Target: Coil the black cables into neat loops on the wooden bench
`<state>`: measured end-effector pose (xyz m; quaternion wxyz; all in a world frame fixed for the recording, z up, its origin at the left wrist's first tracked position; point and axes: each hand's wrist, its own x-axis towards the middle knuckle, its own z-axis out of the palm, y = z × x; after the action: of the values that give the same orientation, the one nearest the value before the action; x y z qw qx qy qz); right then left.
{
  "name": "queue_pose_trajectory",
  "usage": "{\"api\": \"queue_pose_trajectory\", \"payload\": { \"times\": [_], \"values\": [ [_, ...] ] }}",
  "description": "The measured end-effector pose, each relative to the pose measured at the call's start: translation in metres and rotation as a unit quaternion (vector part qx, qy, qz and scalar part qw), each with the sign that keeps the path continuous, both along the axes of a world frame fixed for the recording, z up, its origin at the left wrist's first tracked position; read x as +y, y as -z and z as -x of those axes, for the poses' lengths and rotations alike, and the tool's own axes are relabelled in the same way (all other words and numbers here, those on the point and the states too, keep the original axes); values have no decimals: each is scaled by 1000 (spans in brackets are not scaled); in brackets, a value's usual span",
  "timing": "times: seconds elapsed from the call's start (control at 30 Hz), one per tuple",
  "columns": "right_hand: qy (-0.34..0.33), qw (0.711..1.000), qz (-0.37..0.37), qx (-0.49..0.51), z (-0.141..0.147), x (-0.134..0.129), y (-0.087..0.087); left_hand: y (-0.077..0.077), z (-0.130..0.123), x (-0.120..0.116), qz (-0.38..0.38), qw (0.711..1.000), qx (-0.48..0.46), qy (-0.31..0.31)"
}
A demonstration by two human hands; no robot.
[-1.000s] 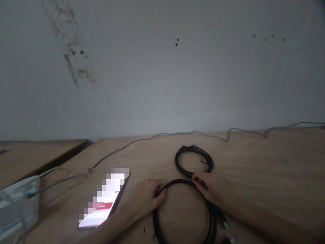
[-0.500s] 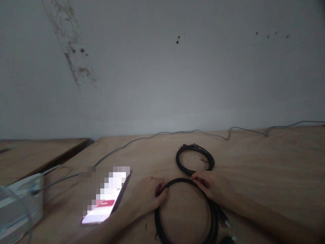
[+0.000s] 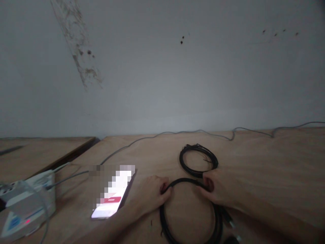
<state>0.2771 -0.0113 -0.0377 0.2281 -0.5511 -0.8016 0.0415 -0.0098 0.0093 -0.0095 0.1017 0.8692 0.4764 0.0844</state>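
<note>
A large coil of black cable (image 3: pixel 183 180) lies on the wooden table, its lower part cut off by the view's bottom edge. My left hand (image 3: pixel 154 191) is closed round the coil's upper left side, thumb inside the loop. On the upper right side, my right hand (image 3: pixel 217 188) grips the same coil between thumb and curled fingers. Cable ends with metal-tipped plugs (image 3: pixel 231 223) show below my right wrist. Just beyond the hands rests a smaller black cable coil (image 3: pixel 181 162), whose near edge comes close to my right fingers.
A phone with a lit, partly blurred screen (image 3: pixel 108 210) lies left of my left hand. Farther left stands a white power strip (image 3: pixel 52 196) with a red light and plugged-in cords. A thin grey cable (image 3: pixel 142 138) runs along the table's back near the wall (image 3: pixel 152 84).
My right hand has shifted its grip, its thumb now inside the loop and its fingers curled over the cable. The view has turned slightly left. My left hand keeps its hold.
</note>
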Motion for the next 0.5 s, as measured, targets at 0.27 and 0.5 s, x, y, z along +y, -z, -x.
{"api": "queue_pose_trajectory", "payload": {
  "times": [0.27, 0.5],
  "values": [
    [0, 997, 32, -64, 3, -9, -9, -12, 5, 2, 21, 999, 45, -6],
    [18, 991, 87, -103, 31, -8, -34, -33, 18, -12, 77, 992, 98, -31]
  ]
}}
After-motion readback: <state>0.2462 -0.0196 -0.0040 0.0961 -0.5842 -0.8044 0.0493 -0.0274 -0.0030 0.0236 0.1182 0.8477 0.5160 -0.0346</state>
